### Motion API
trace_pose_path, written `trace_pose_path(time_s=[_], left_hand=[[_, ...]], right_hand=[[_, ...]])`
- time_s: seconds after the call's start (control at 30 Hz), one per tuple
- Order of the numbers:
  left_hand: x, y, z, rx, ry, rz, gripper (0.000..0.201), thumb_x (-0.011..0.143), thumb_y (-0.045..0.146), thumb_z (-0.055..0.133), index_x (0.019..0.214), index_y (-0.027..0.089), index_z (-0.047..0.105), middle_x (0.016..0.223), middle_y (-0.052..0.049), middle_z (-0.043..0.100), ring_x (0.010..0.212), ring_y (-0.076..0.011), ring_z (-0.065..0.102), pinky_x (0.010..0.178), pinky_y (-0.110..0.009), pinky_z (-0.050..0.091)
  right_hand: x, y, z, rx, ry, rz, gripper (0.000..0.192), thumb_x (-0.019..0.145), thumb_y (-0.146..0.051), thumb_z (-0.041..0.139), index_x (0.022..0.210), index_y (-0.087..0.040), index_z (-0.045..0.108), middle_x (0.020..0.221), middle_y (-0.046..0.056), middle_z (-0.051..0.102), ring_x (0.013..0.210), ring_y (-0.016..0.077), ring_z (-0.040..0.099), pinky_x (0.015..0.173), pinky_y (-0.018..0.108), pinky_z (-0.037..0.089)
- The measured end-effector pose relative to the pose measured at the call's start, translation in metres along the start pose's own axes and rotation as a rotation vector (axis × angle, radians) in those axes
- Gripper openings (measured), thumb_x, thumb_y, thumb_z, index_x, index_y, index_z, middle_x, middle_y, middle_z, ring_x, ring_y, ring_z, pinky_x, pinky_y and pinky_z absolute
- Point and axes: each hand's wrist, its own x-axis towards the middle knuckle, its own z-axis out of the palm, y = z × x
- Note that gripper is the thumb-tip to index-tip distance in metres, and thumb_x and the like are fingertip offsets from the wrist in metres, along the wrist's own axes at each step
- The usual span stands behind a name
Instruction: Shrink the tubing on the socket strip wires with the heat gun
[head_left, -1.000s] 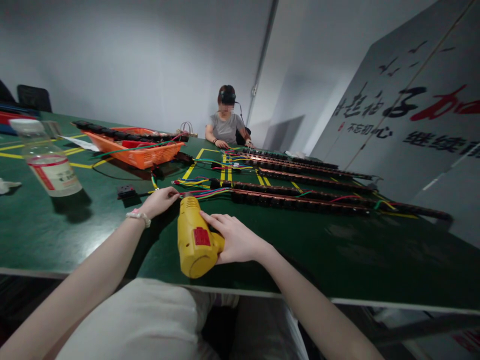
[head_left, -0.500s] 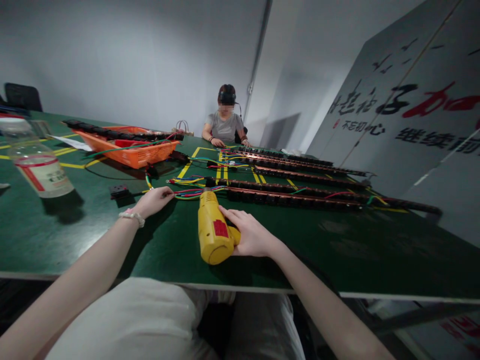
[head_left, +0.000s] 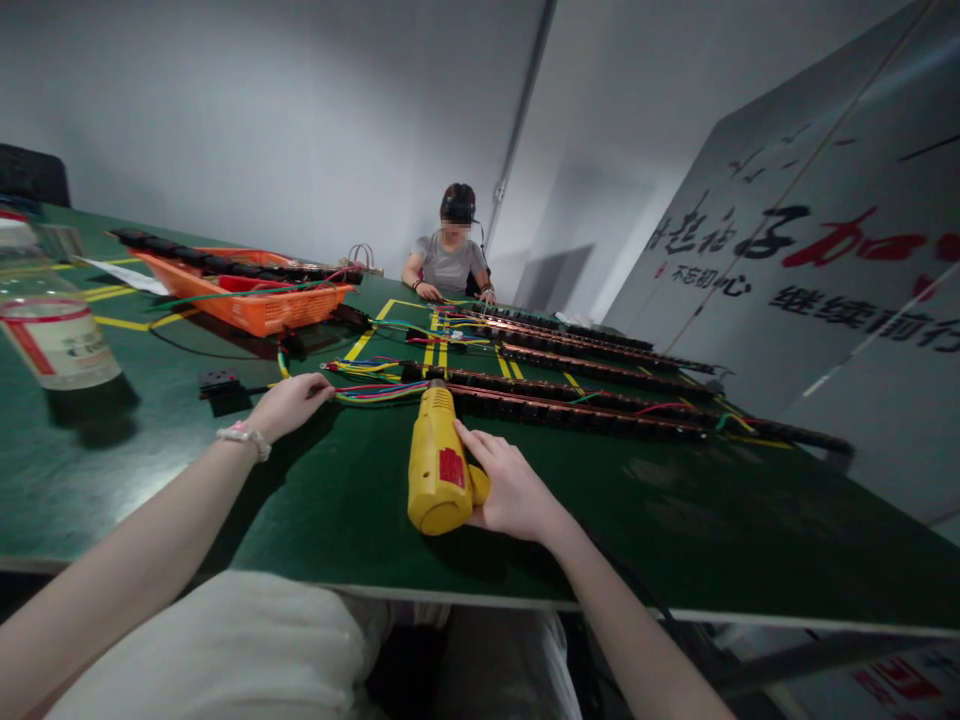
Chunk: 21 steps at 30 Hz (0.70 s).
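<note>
Two bare hands work at the near edge of a green table. The right hand is clamped on the handle of a yellow electric screwdriver, fingers wrapped round the grip; the tool lies near the middle of the table's near part, its nose pointing away and meeting the near end of a long black power strip. The left hand, with a pale bracelet at the wrist, rests to the left of the tool, fingertips pinched on a bundle of coloured wires that runs to the strip's end. Several more black strips lie in rows farther back and to the right. An orange basket holding more strips sits far left, a clear plastic bottle with a red-and-white label stands at the left edge, and a small black plug lies just left of the left hand. At the far end another person in a grey shirt sits with both hands on the table.
</note>
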Motion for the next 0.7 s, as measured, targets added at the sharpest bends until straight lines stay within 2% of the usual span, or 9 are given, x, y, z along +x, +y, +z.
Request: trace_pose_path(time_s=[0.17, 0.37, 0.5, 0.7], left_hand=[[0.004, -0.005, 0.004, 0.007, 0.005, -0.005, 0.043, 0.081, 0.054, 0.039, 0.087, 0.021, 0.066, 0.087, -0.008, 0.071, 0.082, -0.0261, 0.065, 0.07, -0.031, 0.047], [0.005, -0.008, 0.006, -0.036, 0.053, -0.001, 0.042, 0.08, 0.054, 0.039, 0.084, 0.022, 0.067, 0.082, -0.008, 0.07, 0.075, -0.0259, 0.064, 0.067, -0.032, 0.046], [0.006, -0.009, 0.007, -0.115, 0.085, 0.006, 0.038, 0.079, 0.05, 0.041, 0.084, 0.021, 0.066, 0.081, -0.007, 0.07, 0.075, -0.0245, 0.063, 0.07, -0.031, 0.047], [0.006, -0.011, 0.009, -0.167, 0.12, 0.018, 0.04, 0.081, 0.043, 0.039, 0.097, 0.018, 0.066, 0.081, -0.006, 0.069, 0.069, -0.0213, 0.062, 0.071, -0.03, 0.048]], right_hand=[[0.002, -0.005, -0.002, -0.005, -0.033, 0.019, 0.112, 0.068, -0.051, 0.075, 0.156, -0.024, 0.011, 0.142, 0.015, 0.043, 0.124, 0.0318, 0.043, 0.102, 0.047, 0.035], [0.007, -0.027, 0.003, 0.008, -0.052, 0.068, 0.112, 0.069, -0.054, 0.073, 0.156, -0.024, 0.01, 0.14, 0.015, 0.045, 0.12, 0.031, 0.045, 0.101, 0.046, 0.035], [0.013, -0.041, 0.01, 0.012, -0.054, 0.041, 0.112, 0.067, -0.056, 0.073, 0.156, -0.021, 0.014, 0.14, 0.016, 0.044, 0.12, 0.0315, 0.044, 0.1, 0.046, 0.035], [0.021, -0.064, 0.021, 0.014, -0.036, -0.032, 0.11, 0.065, -0.053, 0.074, 0.155, -0.022, 0.017, 0.139, 0.015, 0.045, 0.12, 0.031, 0.044, 0.101, 0.047, 0.035]])
